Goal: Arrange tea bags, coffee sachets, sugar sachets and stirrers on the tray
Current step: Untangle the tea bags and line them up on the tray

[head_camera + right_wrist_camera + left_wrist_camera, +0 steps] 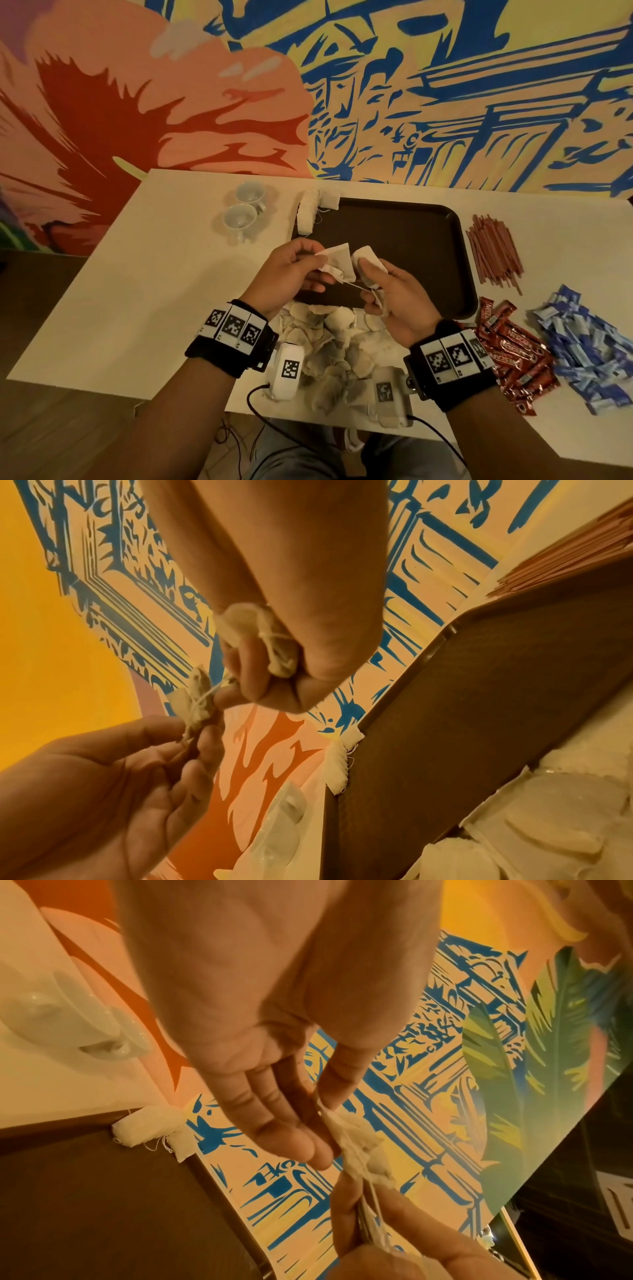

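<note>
**Brown tray bare but for a row of tea bags at its far left corner**

Brown and shallow, the tray (411, 236) sits at centre frame on the pale worktop (137, 274). A short row of tea bags (308, 214) lies along its upper-left edge; the rest of its floor shows nothing. Two white cups (245, 209) stand upper left of it, their insides bare as far as can be seen.

Above the tray's near edge, the left hand (291, 274) pinches a tea bag (337, 263) in a narrow grip, and the right hand (394, 294) curls round a second tea bag (368, 260). A thin string (356, 286) runs taut between the two.

Only the head view shows the supplies off the tray: a loose heap of tea bags (335, 349) at lower centre, red-brown stirrers (493, 250) to the right, red coffee sachets (517, 349) and blue sugar sachets (582, 342) at lower right.

Only the right wrist view shows the string wound about both bags, with the right thumb pressing its bag against curled fingers (253, 669). The left wrist view shows that hand's fingers (274, 1123) nearly straight, thumb meeting them on the bag.
</note>
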The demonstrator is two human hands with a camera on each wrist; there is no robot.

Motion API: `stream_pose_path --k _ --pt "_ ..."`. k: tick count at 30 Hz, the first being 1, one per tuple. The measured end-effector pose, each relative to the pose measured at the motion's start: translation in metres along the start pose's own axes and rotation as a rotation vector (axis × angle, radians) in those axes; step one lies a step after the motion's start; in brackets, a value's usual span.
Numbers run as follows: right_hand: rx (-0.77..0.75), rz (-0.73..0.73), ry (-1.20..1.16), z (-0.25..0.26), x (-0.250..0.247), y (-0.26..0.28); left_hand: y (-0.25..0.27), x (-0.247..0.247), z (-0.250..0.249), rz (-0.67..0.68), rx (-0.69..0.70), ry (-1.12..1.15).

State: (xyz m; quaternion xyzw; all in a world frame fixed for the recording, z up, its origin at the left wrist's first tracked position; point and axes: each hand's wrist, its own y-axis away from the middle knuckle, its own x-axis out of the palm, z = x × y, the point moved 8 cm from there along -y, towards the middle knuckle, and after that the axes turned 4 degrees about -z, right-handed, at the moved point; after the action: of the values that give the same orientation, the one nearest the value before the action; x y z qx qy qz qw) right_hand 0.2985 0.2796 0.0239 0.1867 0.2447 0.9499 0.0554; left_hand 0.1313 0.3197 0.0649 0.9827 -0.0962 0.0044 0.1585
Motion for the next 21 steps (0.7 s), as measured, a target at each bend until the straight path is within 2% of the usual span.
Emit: stream_pose_path --k 7,13,15,17,21 --pt "0.000 -0.155 0.107 0.006 -0.025 -0.010 -0.002 -0.014 -0.017 -0.045 0.049 0.027" --pt "-0.057 -0.304 0.219 0.030 -0.037 -0.010 -0.008 -0.016 -0.028 0.010 0.065 -0.134" --pt "-0.068 -0.266 0.304 0.037 -0.028 -0.007 -0.009 -0.011 -0.030 0.062 0.067 -0.211" --pt "-0.081 -0.167 0.409 0.042 -0.014 -0.002 -0.011 -0.005 -0.031 0.126 0.080 -0.305" --pt "-0.140 0.169 0.553 0.047 0.019 0.008 -0.009 0.011 -0.035 0.295 0.103 -0.407"
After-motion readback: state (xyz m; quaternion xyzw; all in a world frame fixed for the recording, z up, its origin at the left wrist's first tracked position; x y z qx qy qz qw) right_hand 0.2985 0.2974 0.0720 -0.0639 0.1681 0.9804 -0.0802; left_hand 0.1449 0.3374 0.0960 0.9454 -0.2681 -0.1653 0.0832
